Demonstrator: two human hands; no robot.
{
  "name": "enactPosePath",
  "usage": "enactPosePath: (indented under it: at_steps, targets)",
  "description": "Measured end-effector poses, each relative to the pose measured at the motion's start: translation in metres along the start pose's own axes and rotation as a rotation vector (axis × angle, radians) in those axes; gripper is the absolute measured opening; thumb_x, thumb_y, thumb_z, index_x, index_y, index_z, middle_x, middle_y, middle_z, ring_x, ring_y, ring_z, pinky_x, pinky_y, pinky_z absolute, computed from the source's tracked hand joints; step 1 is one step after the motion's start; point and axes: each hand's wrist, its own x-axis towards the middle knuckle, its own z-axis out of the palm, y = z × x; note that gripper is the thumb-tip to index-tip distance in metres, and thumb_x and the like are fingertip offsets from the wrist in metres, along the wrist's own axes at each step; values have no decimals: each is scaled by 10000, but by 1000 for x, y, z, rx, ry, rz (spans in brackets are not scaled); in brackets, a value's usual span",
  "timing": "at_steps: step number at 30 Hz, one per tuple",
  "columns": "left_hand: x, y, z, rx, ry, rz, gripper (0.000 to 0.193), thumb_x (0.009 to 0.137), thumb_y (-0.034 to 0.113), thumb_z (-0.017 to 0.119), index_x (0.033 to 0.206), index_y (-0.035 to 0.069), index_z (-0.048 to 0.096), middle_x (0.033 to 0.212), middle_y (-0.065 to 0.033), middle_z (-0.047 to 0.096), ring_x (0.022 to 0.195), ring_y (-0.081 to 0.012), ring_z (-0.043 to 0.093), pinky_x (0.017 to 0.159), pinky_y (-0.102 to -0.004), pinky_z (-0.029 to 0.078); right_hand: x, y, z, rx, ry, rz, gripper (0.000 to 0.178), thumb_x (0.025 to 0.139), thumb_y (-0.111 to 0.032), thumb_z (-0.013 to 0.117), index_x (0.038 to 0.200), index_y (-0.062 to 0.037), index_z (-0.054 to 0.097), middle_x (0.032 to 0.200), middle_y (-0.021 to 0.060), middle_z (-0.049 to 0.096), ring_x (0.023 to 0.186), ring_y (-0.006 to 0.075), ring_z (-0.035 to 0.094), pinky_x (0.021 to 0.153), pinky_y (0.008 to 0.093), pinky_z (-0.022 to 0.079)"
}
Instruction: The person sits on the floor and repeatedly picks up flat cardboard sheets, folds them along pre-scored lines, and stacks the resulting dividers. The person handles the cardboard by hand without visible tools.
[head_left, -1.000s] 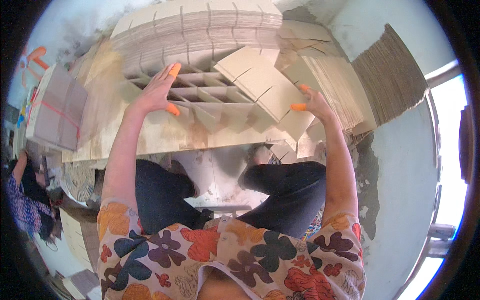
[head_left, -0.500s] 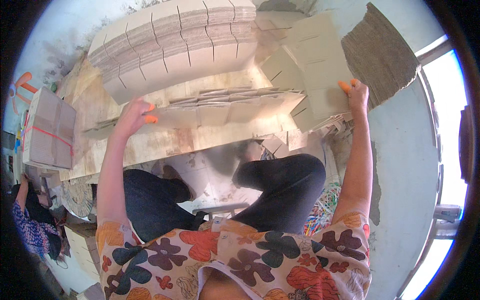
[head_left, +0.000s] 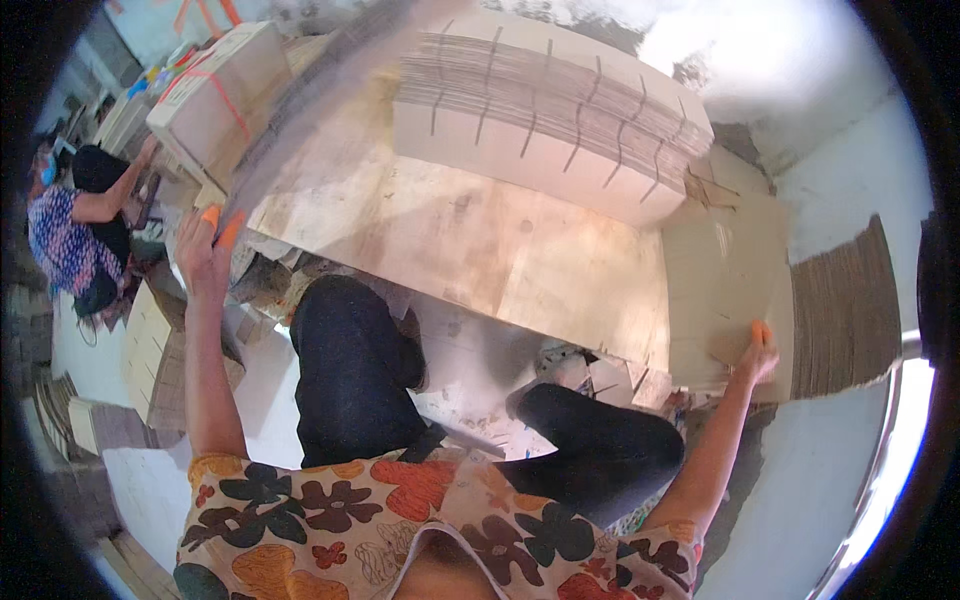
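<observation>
My left hand, with orange covers on its fingertips, pinches the near end of a long folded cardboard divider. The divider is smeared by motion and slants up over the left part of the wooden table. On the right, my right hand rests at the pile of pale slotted cardboard sheets. Its orange-covered fingers are pressed together on a sheet; the exact grip is hard to make out. A tall stack of slotted cardboard strips stands along the table's far side.
A taped carton with a red strap stands at the left end. Brown corrugated sheets are piled at the far right against the wall. Another person sits at the left, near a slotted cardboard stack on the floor.
My left hand has swung the folded divider off the table, out to the left and up. My right hand stays by the sheets, its fingers now closer together. The view has turned left.
</observation>
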Motion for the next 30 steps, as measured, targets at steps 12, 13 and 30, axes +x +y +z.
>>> enactPosePath:
  at_steps: [12, 13, 30]
  targets:
    - [-15, -40, 164, 448, -402, -48, 140, 753, 31, 589, 886, -12, 584, 894, -141, 595, 883, -286, 581, 666, -369, 540, -57, -120, 25, 824, -137, 95, 286, 820, -9, 640, 1081, 64, 552, 953, 114, 636, 779, 148, 599, 666, 274, 501]
    - [-25, -44, 177, 482, -449, -33, 134, 756, 48, 598, 877, -10, 589, 894, -143, 598, 885, -281, 584, 657, -373, 542, -60, -128, 29, 811, -121, 56, 300, 820, -1, 636, 1100, 67, 550, 957, 118, 639, 794, 149, 604, 672, 269, 501]
    - [124, 318, 254, -710, -247, 427, 291, 723, 193, 726, 895, 45, 544, 856, -104, 575, 885, -285, 513, 765, -391, 430, -86, -182, 65, -75, 138, -276, 423, 859, -89, 632, 1262, -14, 527, 754, 99, 667, 508, 87, 538, 464, 269, 442]
